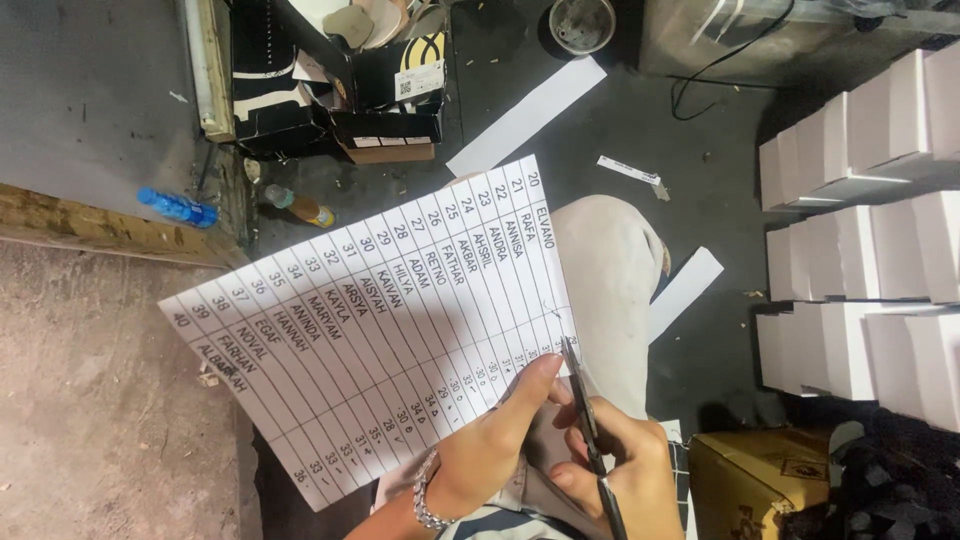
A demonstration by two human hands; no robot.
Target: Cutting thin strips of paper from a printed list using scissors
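The right hand [615, 470], at about five o'clock in the head view, was closed through the handles of a pair of dark scissors [588, 420], whose slim blades pointed toward twelve o'clock and met the lower right edge of the paper sheet [380, 320]. Just beside it at seven o'clock, the left hand [495, 440] — a metal bracelet [428, 505] at the wrist — pinched that same edge, thumb on top and fingers hidden beneath. The sheet, a white page printed with a ruled table, spread from the hands toward ten o'clock and was held in the air over the person's knee [610, 270], clad in pale cloth. Judged from its flat yet slightly bowed surface, the paper was light, thin and limp: it would sag or tear if held far from the cut, so a hold close beside the blades, as shown, would keep it taut. Outward, narrow white paper strips [525, 115] lay on the dark, gritty floor [720, 180] at twelve and three o'clock. Stacks of plain white boxes [865, 230], square-cornered and matte, stood at two to three o'clock, and a brown cardboard carton [750, 480] at four o'clock. At eleven o'clock sat an open black-and-white shoebox [330, 95], with a small bottle [298, 205] near it and a blue plastic bottle [178, 207] lying at ten o'clock beside a rough concrete slab [100, 400].
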